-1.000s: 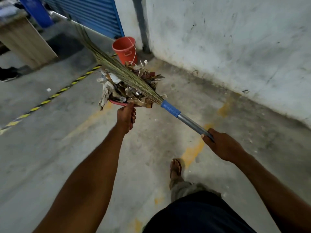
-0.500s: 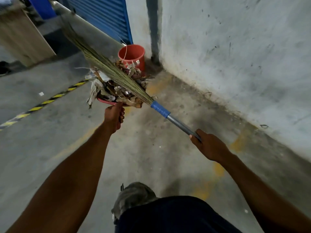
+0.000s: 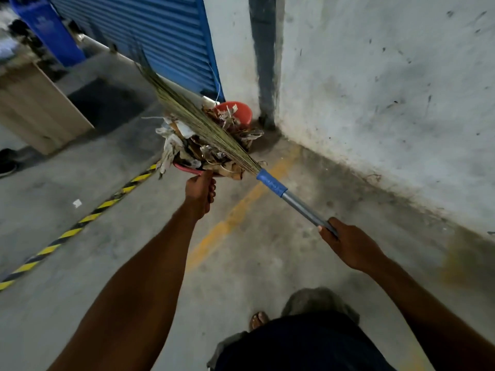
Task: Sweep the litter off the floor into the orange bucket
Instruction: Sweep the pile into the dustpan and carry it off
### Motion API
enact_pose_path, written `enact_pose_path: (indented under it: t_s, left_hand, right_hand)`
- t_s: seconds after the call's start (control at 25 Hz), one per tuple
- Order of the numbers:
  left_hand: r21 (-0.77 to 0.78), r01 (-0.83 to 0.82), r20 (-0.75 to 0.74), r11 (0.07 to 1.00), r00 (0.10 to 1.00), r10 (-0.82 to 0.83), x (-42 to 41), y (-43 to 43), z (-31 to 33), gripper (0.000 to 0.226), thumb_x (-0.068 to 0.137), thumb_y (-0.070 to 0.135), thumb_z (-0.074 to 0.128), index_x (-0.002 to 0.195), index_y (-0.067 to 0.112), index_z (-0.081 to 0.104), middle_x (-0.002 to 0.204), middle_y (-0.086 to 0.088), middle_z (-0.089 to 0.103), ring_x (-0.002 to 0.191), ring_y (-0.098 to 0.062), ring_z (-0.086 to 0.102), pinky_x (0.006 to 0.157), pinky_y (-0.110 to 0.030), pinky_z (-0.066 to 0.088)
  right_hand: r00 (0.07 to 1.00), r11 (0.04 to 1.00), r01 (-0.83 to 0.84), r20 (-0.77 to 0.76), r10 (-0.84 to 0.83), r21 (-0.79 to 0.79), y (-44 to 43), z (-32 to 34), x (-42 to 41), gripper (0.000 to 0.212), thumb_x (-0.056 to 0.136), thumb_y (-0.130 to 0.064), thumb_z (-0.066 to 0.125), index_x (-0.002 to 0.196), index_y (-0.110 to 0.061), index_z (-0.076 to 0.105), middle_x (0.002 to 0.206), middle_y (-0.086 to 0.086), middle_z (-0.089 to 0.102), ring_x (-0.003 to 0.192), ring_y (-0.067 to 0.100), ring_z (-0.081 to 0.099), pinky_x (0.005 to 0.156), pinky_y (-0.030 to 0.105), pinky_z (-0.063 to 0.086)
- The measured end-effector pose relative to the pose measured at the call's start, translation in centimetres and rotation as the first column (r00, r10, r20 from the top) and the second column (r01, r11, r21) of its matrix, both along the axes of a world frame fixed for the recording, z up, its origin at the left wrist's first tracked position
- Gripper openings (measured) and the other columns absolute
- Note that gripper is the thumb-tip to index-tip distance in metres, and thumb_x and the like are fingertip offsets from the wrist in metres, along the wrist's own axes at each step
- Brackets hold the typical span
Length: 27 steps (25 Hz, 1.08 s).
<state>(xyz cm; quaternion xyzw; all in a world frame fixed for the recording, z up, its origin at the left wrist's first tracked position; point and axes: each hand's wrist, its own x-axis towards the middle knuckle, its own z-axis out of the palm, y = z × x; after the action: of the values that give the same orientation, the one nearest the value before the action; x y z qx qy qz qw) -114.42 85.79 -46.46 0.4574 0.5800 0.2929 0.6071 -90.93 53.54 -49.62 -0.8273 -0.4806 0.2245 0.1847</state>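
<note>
My left hand [image 3: 200, 192] grips the handle of a red dustpan [image 3: 187, 169] raised off the floor and heaped with litter [image 3: 203, 148] of dry leaves, paper and foil scraps. My right hand [image 3: 348, 243] grips the metal handle of a grass broom [image 3: 270, 183], whose bristles lie across the top of the heap. The orange bucket [image 3: 242, 112] stands in the corner by the wall, just beyond the dustpan and partly hidden by the litter.
A blue roller shutter [image 3: 160, 36] and a grey pipe [image 3: 263, 62] flank the corner. A wooden cabinet [image 3: 34, 108] stands at left. Yellow-black hazard tape [image 3: 80, 220] and a small white scrap [image 3: 77, 203] lie on the concrete floor. My sandalled foot [image 3: 258, 318] shows below.
I have walked closer to the corner. The loaded dustpan and broom have moved forward together and now sit right in front of the bucket, overlapping it.
</note>
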Motion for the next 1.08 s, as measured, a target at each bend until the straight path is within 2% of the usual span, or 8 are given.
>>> enact_pose_path:
  t_s: [0.36,0.52,0.6,0.8,1.08]
  left_hand:
    - [-0.056,0.019,-0.011,0.998,1.000,-0.019,5.8,23.1,-4.1,0.029,0.098,0.028,0.064,0.079,0.006,0.059,0.059,-0.003,0.045,0.042,-0.013,0.034,0.040,-0.020,0.024]
    - [-0.079,0.016,-0.058,0.997,0.998,-0.020,9.8,33.4,-6.5,0.033,0.096,0.032,0.065,0.076,0.008,0.058,0.058,-0.001,0.046,0.041,-0.011,0.035,0.040,-0.019,0.025]
    - [-0.100,0.018,-0.071,0.995,0.997,-0.025,12.2,38.3,-7.8,0.033,0.095,0.032,0.067,0.074,0.009,0.058,0.058,-0.001,0.046,0.040,-0.011,0.034,0.040,-0.020,0.025]
    - [-0.155,0.049,-0.120,0.987,0.990,-0.068,17.7,49.2,-10.3,0.035,0.094,0.035,0.069,0.072,0.011,0.057,0.056,0.001,0.046,0.039,-0.010,0.034,0.040,-0.020,0.024]
    - [-0.266,0.120,-0.164,0.957,0.972,-0.167,24.9,64.2,-19.3,0.031,0.095,0.031,0.068,0.074,0.010,0.059,0.054,0.000,0.047,0.037,-0.010,0.035,0.039,-0.019,0.024]
  right_hand:
    - [1.000,0.999,0.027,0.005,-0.027,-0.026,22.7,-3.4,5.6,0.037,0.100,-0.061,0.040,0.093,-0.026,0.049,0.055,0.001,0.054,0.044,0.011,0.054,0.045,0.038,0.045]
    - [0.999,0.998,0.027,-0.037,-0.029,-0.050,32.6,-6.1,8.9,0.033,0.100,-0.059,0.041,0.093,-0.028,0.048,0.056,-0.001,0.055,0.045,0.009,0.055,0.044,0.029,0.043]
    - [0.998,0.997,0.034,-0.056,-0.038,-0.066,37.3,-7.0,10.7,0.032,0.102,-0.056,0.043,0.098,-0.025,0.051,0.059,-0.001,0.056,0.047,0.008,0.056,0.045,0.030,0.045]
    - [0.995,0.983,0.070,-0.058,-0.081,-0.172,47.6,-8.9,14.7,0.033,0.103,-0.054,0.043,0.101,-0.022,0.051,0.063,-0.002,0.058,0.051,0.016,0.058,0.049,0.039,0.050]
    - [0.979,0.939,0.166,-0.064,-0.194,-0.302,61.4,-15.6,18.4,0.029,0.101,-0.055,0.043,0.098,-0.027,0.046,0.066,-0.002,0.058,0.060,0.027,0.063,0.055,0.041,0.052]
